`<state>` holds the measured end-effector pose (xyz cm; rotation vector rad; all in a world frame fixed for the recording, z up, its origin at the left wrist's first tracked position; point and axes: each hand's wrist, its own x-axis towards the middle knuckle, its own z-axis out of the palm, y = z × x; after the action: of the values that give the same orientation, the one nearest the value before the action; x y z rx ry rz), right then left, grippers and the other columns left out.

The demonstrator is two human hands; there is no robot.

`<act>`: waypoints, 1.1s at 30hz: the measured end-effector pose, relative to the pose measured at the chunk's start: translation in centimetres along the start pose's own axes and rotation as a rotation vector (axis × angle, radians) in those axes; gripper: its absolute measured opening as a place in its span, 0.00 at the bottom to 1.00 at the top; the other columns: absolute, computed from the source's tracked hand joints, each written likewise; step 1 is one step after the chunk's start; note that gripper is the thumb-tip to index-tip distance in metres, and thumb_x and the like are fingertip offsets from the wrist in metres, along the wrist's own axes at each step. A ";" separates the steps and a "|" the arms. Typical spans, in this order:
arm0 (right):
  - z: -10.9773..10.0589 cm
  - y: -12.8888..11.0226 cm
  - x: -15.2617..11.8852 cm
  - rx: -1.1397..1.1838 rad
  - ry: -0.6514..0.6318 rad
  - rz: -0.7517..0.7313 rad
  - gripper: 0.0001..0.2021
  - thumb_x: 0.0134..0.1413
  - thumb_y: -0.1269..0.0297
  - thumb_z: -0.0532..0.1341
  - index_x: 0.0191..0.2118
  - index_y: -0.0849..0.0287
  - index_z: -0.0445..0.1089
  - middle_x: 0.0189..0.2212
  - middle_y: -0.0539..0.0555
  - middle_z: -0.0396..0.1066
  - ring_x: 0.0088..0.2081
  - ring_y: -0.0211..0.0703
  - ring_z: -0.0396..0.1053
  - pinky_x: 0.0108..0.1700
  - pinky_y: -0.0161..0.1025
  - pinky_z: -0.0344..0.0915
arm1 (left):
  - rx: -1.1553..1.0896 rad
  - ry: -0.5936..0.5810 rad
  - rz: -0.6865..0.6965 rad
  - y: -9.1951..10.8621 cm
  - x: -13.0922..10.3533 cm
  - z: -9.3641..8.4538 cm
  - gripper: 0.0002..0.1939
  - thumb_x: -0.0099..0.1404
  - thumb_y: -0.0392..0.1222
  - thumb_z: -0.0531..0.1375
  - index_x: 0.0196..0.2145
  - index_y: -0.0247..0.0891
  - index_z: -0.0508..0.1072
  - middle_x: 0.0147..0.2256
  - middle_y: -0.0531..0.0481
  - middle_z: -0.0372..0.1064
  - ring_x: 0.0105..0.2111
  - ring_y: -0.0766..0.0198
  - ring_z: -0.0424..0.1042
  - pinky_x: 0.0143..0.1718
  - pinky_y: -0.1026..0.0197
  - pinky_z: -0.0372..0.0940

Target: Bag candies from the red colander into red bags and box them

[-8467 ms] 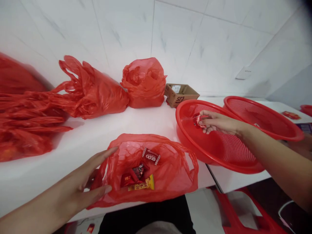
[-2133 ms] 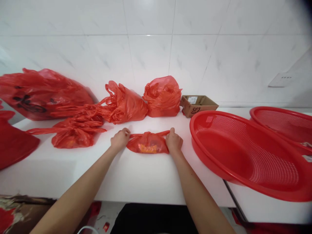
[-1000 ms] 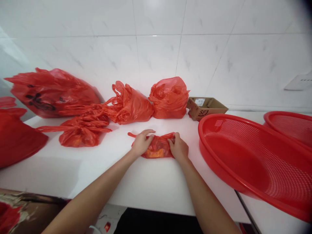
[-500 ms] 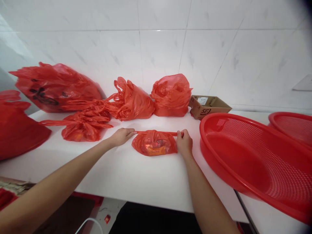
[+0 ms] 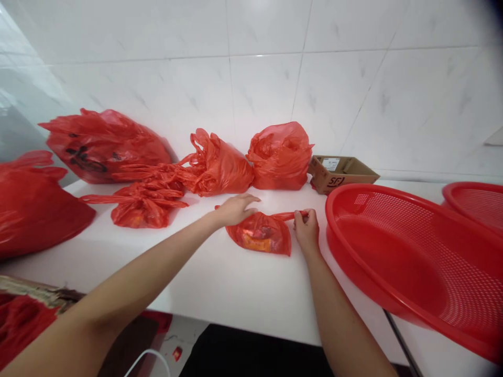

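A small red plastic bag [image 5: 261, 236] with orange and shiny packets showing through it lies on the white table [image 5: 236, 283] in front of me. My right hand [image 5: 306, 229] pinches one of its handles and holds it out to the right. Over the bag's upper left edge is my left hand [image 5: 237, 209], its fingers apart and stretched toward the right. The bag's left handle end pokes out behind that hand. Left of it rests a second small red bag [image 5: 137, 209] with knotted handles.
Several larger red bags [image 5: 280, 159] line the tiled wall. A small open cardboard box [image 5: 341, 175] stands at the back right. Big red plastic baskets [image 5: 393, 251] take up the table's right side. At lower left are red bags [image 5: 23, 319] below table height.
My left hand has let go of the left handle and moved right, over the bag's top edge. My right hand still holds its handle. The view has shifted slightly.
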<state>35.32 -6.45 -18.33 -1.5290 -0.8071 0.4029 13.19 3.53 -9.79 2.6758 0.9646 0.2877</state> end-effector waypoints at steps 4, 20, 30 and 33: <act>-0.2 -0.1 0.0 0.057 0.028 0.014 0.13 0.54 0.52 0.57 0.37 0.53 0.55 0.21 0.42 0.63 0.21 0.36 0.62 0.26 0.33 0.59 | -0.081 -0.127 0.031 2.1 2.1 2.0 0.28 0.62 0.43 0.59 0.59 0.35 0.65 0.52 0.39 0.71 0.51 0.52 0.69 0.51 0.55 0.62; -0.2 1.8 0.8 -0.015 -0.017 0.056 0.20 0.47 0.50 0.62 0.42 0.55 0.61 0.24 0.45 0.68 0.21 0.36 0.64 0.24 0.33 0.58 | -0.395 -0.297 -0.220 -0.3 -15.2 -14.6 0.15 0.61 0.49 0.61 0.43 0.40 0.77 0.37 0.50 0.75 0.36 0.61 0.72 0.36 0.64 0.65; -0.1 2.7 1.3 -0.287 -0.056 -0.004 0.17 0.47 0.51 0.60 0.41 0.54 0.65 0.28 0.50 0.72 0.24 0.42 0.67 0.30 0.39 0.61 | -0.444 0.057 -0.462 -0.6 -24.9 -18.0 0.16 0.57 0.52 0.64 0.41 0.43 0.78 0.39 0.49 0.75 0.42 0.54 0.73 0.44 0.55 0.70; 0.0 2.6 1.6 -0.368 -0.062 0.000 0.15 0.48 0.52 0.59 0.41 0.51 0.65 0.30 0.50 0.74 0.27 0.46 0.69 0.31 0.41 0.61 | -0.531 0.302 -0.584 1.6 -27.8 -19.2 0.19 0.56 0.52 0.65 0.43 0.42 0.77 0.38 0.48 0.76 0.42 0.52 0.75 0.42 0.54 0.72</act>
<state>37.08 -5.23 -20.53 -1.8643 -0.9679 0.3136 -12.27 -11.88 6.28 1.8154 1.4584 0.7077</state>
